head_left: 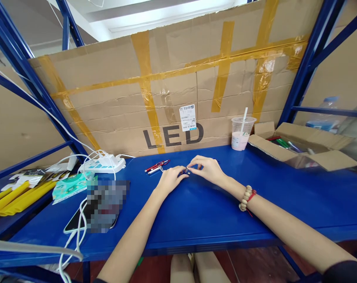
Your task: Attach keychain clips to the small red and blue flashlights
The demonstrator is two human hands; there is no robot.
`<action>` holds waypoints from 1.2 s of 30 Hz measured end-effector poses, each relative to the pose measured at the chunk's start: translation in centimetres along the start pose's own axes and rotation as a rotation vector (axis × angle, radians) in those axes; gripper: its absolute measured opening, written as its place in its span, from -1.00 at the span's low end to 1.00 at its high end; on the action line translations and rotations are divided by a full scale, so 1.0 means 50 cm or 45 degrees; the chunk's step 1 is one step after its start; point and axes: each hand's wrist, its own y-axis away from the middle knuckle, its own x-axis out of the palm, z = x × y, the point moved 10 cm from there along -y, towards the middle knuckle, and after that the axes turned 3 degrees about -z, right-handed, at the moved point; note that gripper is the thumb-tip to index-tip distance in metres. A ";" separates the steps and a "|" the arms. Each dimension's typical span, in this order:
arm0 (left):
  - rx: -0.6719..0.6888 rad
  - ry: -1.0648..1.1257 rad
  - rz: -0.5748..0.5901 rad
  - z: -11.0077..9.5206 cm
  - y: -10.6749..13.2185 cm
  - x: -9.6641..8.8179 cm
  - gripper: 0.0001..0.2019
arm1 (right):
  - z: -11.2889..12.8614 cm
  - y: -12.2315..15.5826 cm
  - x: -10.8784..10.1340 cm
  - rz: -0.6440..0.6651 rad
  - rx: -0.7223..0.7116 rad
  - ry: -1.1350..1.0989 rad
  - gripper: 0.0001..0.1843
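On the table (196, 212), the left hand (171, 179) and right hand (209, 169) meet near the middle, a small item (185, 171) between their fingertips, with two pens (157, 166) just beyond and left of the left hand. Farther left lies a phone (103, 208) with a cable (83, 214) across it, a packet (70, 186) behind and left, and a power strip (107, 166) behind both. A cardboard panel (107, 106) stands along the back, a cup (240, 137) before it, right of the hands, and an open box (268, 151) right of the cup
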 end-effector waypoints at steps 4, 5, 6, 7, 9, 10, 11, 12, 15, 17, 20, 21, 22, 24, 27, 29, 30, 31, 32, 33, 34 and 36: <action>-0.027 -0.020 0.010 0.003 -0.001 0.002 -0.80 | 0.007 -0.001 -0.004 0.013 -0.012 -0.007 -0.82; -0.030 -0.024 0.007 0.003 -0.001 0.001 -0.80 | 0.006 -0.002 -0.002 0.022 -0.010 -0.020 -0.82; -0.031 -0.025 0.004 0.004 -0.001 0.001 -0.80 | 0.004 -0.002 0.001 0.033 -0.006 -0.029 -0.82; -0.031 -0.024 0.000 0.005 -0.001 0.001 -0.80 | 0.002 -0.002 0.003 0.041 0.001 -0.034 -0.82; -0.029 -0.017 -0.011 0.006 0.000 -0.001 -0.80 | -0.003 -0.002 0.006 0.055 0.013 -0.038 -0.82; -0.025 -0.014 -0.015 0.006 0.000 -0.002 -0.80 | -0.004 -0.002 0.008 0.065 0.015 -0.035 -0.82; -0.022 -0.012 -0.016 0.006 0.000 -0.002 -0.80 | -0.005 -0.001 0.011 0.079 0.013 -0.026 -0.82; -0.018 -0.013 -0.014 0.005 0.000 -0.002 -0.80 | -0.004 0.001 0.014 0.100 0.007 -0.010 -0.83; -0.016 -0.031 -0.003 0.006 0.001 -0.001 -0.79 | 0.001 0.005 0.027 0.173 -0.013 0.054 -0.82; -0.018 -0.042 -0.004 0.007 0.000 -0.002 -0.79 | 0.003 0.006 0.030 0.189 -0.010 0.072 -0.80; -0.031 -0.034 -0.019 0.010 -0.002 -0.003 -0.79 | -0.008 0.002 0.016 0.121 0.059 0.094 -0.76; -0.039 -0.029 -0.023 0.012 -0.003 -0.003 -0.79 | -0.016 0.001 0.011 0.100 0.095 0.118 -0.75; -0.047 -0.026 -0.027 0.014 -0.003 -0.004 -0.78 | -0.024 0.001 0.010 0.097 0.125 0.152 -0.76; -0.057 -0.023 -0.027 0.017 -0.003 -0.003 -0.77 | -0.038 0.005 0.020 0.164 0.152 0.242 -0.78; -0.061 -0.024 -0.023 0.019 -0.003 -0.002 -0.77 | -0.044 0.018 0.056 0.354 0.110 0.363 -0.71; -0.057 -0.023 -0.019 0.020 -0.002 0.000 -0.77 | -0.043 0.028 0.076 0.436 0.092 0.421 -0.66; -0.055 -0.023 -0.020 0.021 -0.002 0.001 -0.78 | -0.042 0.032 0.082 0.455 0.090 0.441 -0.65; -0.053 -0.022 -0.024 0.022 -0.002 0.003 -0.78 | -0.041 0.034 0.085 0.459 0.088 0.458 -0.64; -0.055 -0.022 -0.029 0.025 -0.002 0.004 -0.77 | -0.039 0.035 0.087 0.462 0.085 0.468 -0.65; -0.058 -0.022 -0.034 0.027 -0.003 0.005 -0.77 | -0.038 0.034 0.086 0.461 0.081 0.475 -0.65; -0.063 -0.021 -0.038 0.029 -0.003 0.005 -0.76 | -0.035 0.030 0.080 0.439 0.079 0.476 -0.65; -0.068 -0.011 -0.044 0.033 -0.002 0.005 -0.76 | -0.025 0.015 0.052 0.341 0.088 0.447 -0.68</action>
